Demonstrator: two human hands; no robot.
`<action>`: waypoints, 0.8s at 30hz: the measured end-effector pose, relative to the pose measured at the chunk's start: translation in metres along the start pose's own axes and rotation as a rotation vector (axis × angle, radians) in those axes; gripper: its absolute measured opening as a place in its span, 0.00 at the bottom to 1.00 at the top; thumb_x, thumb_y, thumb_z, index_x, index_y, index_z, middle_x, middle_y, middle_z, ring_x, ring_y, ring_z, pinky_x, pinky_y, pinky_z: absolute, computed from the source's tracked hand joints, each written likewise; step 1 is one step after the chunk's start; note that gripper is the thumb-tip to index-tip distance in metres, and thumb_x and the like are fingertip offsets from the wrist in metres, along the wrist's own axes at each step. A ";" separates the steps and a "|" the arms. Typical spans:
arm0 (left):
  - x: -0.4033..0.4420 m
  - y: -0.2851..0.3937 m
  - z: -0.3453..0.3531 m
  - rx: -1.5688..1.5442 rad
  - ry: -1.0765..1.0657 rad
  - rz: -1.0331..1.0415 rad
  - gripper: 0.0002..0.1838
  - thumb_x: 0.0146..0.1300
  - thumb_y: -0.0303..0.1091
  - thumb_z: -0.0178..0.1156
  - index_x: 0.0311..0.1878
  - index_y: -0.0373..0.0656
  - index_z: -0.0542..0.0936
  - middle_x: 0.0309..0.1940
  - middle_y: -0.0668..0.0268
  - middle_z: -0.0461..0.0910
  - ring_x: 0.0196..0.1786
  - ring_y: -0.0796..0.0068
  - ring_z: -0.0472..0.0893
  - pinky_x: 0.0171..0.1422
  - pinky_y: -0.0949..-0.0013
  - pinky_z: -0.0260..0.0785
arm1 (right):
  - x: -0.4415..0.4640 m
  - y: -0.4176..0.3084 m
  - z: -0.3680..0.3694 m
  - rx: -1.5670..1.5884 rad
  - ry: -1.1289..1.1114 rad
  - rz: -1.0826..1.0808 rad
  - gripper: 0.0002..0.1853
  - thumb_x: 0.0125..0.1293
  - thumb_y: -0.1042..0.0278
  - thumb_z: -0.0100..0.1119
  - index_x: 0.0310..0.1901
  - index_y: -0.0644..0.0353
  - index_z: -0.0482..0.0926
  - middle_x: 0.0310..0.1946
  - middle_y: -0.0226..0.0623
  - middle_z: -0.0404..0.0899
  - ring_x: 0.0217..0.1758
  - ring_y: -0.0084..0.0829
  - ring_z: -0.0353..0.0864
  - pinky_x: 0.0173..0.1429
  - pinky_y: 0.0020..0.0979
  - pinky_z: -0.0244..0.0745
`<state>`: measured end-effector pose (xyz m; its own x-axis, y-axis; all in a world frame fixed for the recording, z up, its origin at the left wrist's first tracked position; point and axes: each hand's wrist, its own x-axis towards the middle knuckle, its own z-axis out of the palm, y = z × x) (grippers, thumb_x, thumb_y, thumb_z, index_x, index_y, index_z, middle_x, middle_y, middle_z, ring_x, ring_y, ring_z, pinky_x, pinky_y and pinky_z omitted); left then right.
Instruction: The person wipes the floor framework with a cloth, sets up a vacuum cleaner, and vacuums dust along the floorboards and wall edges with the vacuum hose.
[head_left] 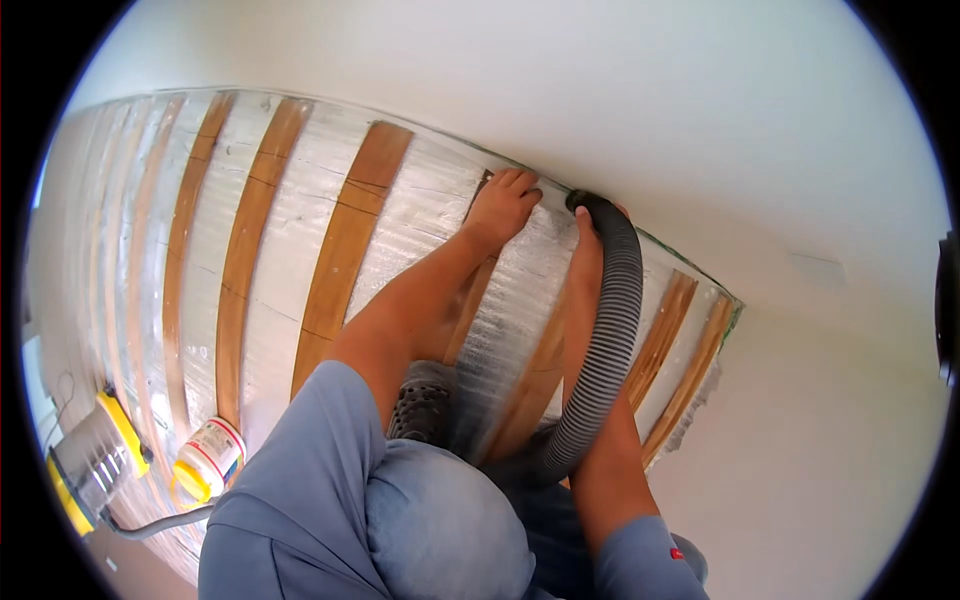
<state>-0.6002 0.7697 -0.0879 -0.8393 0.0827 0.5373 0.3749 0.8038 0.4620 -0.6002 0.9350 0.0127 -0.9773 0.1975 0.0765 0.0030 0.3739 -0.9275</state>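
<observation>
The ribbed black vacuum hose [612, 330] curves up from beside my knee to the wall edge. My right hand [588, 232] is closed around its upper end, mostly hidden behind it; the hose mouth [577, 199] is at the foot of the wall. To the left, my left hand [502, 208] rests at the end of a wooden batten [478, 300], close to the wall. Its fingers are curled down together, and whatever is under them is hidden. Silvery foil underlay [520, 290] lies between the battens.
More wooden battens [340, 240] run across the floor on both sides. A white wall [600, 90] borders the work. At lower left are a white tub with a yellow lid [210, 458] and a yellow-and-black vacuum cleaner [100, 460]. My knee [445, 520] and dark shoe [424, 405] are between my arms.
</observation>
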 end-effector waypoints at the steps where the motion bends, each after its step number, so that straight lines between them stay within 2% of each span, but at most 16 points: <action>1: -0.004 0.005 -0.005 0.020 0.026 -0.035 0.09 0.58 0.25 0.63 0.42 0.42 0.86 0.55 0.60 0.82 0.63 0.54 0.79 0.68 0.53 0.74 | -0.002 -0.002 0.003 0.003 -0.007 0.007 0.17 0.74 0.63 0.68 0.55 0.67 0.85 0.52 0.43 0.88 0.57 0.39 0.83 0.67 0.36 0.75; 4: -0.007 0.008 -0.020 0.016 -0.009 -0.070 0.10 0.60 0.26 0.63 0.44 0.40 0.85 0.57 0.57 0.81 0.62 0.53 0.79 0.68 0.53 0.74 | -0.007 -0.038 0.017 -0.127 -0.156 -0.067 0.17 0.71 0.66 0.71 0.56 0.66 0.84 0.52 0.45 0.88 0.56 0.41 0.84 0.66 0.38 0.76; 7: -0.011 0.006 -0.024 0.008 -0.020 -0.079 0.11 0.61 0.26 0.62 0.46 0.40 0.85 0.56 0.56 0.81 0.63 0.53 0.79 0.68 0.52 0.74 | -0.008 -0.042 0.034 -0.090 -0.162 0.025 0.17 0.71 0.67 0.71 0.57 0.65 0.84 0.53 0.48 0.87 0.57 0.45 0.85 0.66 0.40 0.77; 9: -0.011 0.003 -0.026 0.008 -0.007 -0.085 0.11 0.61 0.27 0.62 0.48 0.39 0.84 0.56 0.57 0.81 0.63 0.53 0.79 0.69 0.52 0.74 | -0.011 -0.028 0.049 -0.132 -0.078 -0.099 0.17 0.72 0.67 0.70 0.58 0.66 0.83 0.53 0.48 0.87 0.59 0.46 0.85 0.67 0.40 0.77; 11: -0.013 0.005 -0.029 -0.062 0.001 -0.089 0.13 0.61 0.28 0.62 0.49 0.39 0.84 0.56 0.58 0.82 0.63 0.54 0.79 0.71 0.55 0.72 | -0.012 -0.019 0.050 -0.176 -0.058 -0.035 0.19 0.72 0.65 0.69 0.59 0.66 0.83 0.54 0.49 0.87 0.60 0.46 0.85 0.68 0.40 0.76; 13: -0.012 0.002 -0.034 -0.030 -0.011 -0.077 0.14 0.61 0.28 0.62 0.50 0.39 0.83 0.56 0.57 0.81 0.63 0.54 0.78 0.72 0.54 0.71 | -0.007 -0.016 0.044 -0.299 -0.151 -0.079 0.21 0.74 0.62 0.69 0.61 0.66 0.81 0.57 0.51 0.86 0.61 0.46 0.85 0.70 0.41 0.76; 15: -0.009 -0.014 -0.051 0.021 -0.016 -0.068 0.15 0.61 0.28 0.61 0.51 0.38 0.83 0.56 0.57 0.81 0.63 0.54 0.78 0.73 0.53 0.70 | -0.010 -0.016 0.045 -0.225 -0.155 -0.017 0.22 0.74 0.60 0.69 0.63 0.65 0.81 0.60 0.51 0.86 0.63 0.47 0.85 0.71 0.41 0.76; 17: -0.005 -0.031 -0.069 0.209 0.036 -0.161 0.16 0.61 0.27 0.60 0.52 0.39 0.83 0.55 0.57 0.80 0.65 0.54 0.76 0.75 0.52 0.66 | -0.013 -0.024 0.040 -0.283 -0.108 0.024 0.24 0.75 0.50 0.69 0.58 0.63 0.87 0.58 0.46 0.89 0.60 0.47 0.85 0.71 0.40 0.73; 18: -0.006 -0.047 -0.082 0.284 0.012 -0.140 0.17 0.60 0.25 0.59 0.53 0.38 0.83 0.55 0.57 0.79 0.65 0.54 0.75 0.76 0.52 0.64 | -0.014 -0.025 0.039 -0.250 -0.108 0.001 0.24 0.75 0.48 0.68 0.55 0.64 0.88 0.53 0.48 0.89 0.59 0.45 0.85 0.70 0.39 0.73; 19: -0.007 -0.059 -0.095 0.346 0.043 -0.128 0.18 0.59 0.24 0.59 0.54 0.39 0.83 0.55 0.57 0.79 0.64 0.54 0.76 0.75 0.52 0.65 | -0.015 -0.027 0.039 -0.246 -0.114 -0.005 0.24 0.75 0.48 0.68 0.55 0.64 0.88 0.53 0.48 0.89 0.59 0.45 0.85 0.70 0.39 0.73; 24: -0.022 -0.114 -0.134 0.453 0.025 -0.081 0.18 0.61 0.24 0.58 0.54 0.40 0.84 0.53 0.59 0.81 0.61 0.56 0.77 0.74 0.53 0.66 | -0.016 -0.015 0.041 -0.061 -0.217 -0.089 0.30 0.75 0.53 0.70 0.70 0.61 0.75 0.59 0.46 0.82 0.65 0.41 0.80 0.74 0.37 0.71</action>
<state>-0.5718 0.5973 -0.0573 -0.8472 -0.0009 0.5313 0.0939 0.9840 0.1514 -0.5930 0.8892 0.0108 -0.9969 -0.0354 0.0705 -0.0788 0.4368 -0.8961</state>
